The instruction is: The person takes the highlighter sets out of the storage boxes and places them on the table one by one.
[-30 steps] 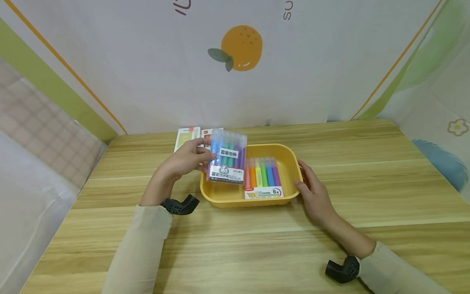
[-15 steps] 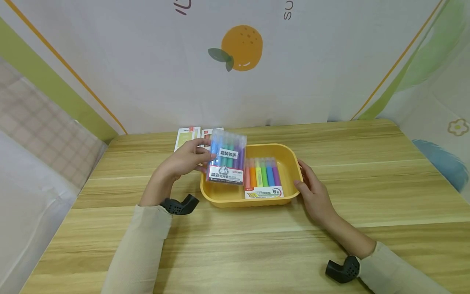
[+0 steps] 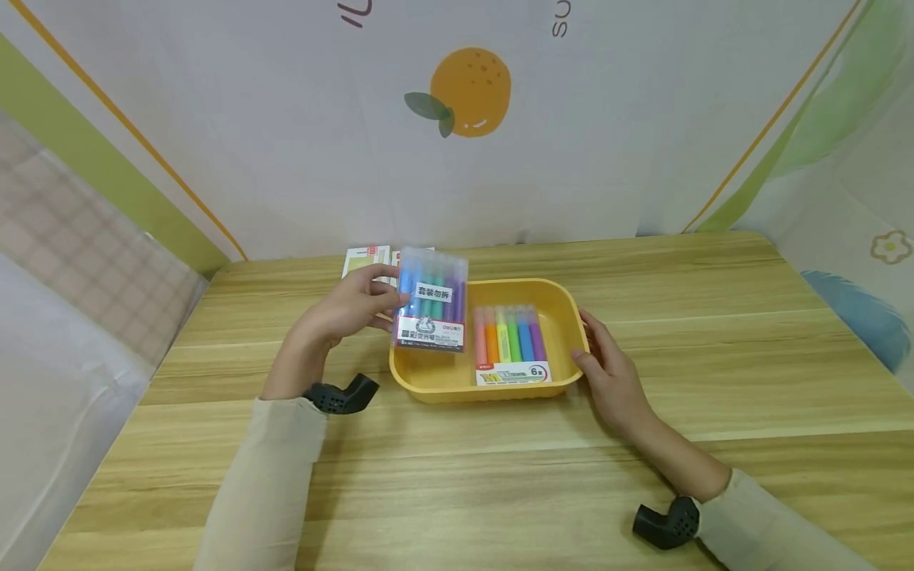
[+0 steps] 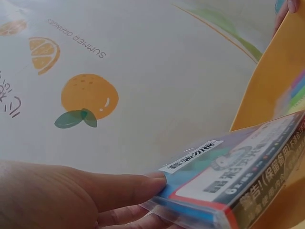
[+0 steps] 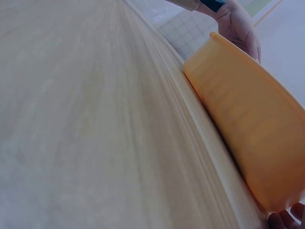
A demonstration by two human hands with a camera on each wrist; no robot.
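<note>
From the head camera, the left hand [image 3: 347,305] grasps a clear pack of markers [image 3: 430,299] by its left edge, thumb on the front and fingers behind. The pack is held upright in the air over the left end of a yellow tray [image 3: 564,301], its lower edge just above the tray's near-left corner. A second pack of markers [image 3: 509,342] lies flat inside the tray, toward its right half, label end facing the near rim. The right hand [image 3: 607,373] rests with relaxed fingers against the tray's right rim, holding nothing else. The tray sits near the middle of the wooden table [image 3: 714,357], closer to the far edge. Two small boxes [image 3: 366,260] lie at the far edge, behind the left hand.

From the left wrist camera, the fingers [image 4: 119,188] pinch the pack of markers [image 4: 228,176] at its edge, with the tray's yellow wall [image 4: 271,81] just beyond it.

From the right wrist camera, the tray's outer wall [image 5: 248,129] stands on the table [image 5: 86,133], fingertips [image 5: 286,220] touching its near end, and the left hand [image 5: 240,26] shows past the far rim.
</note>
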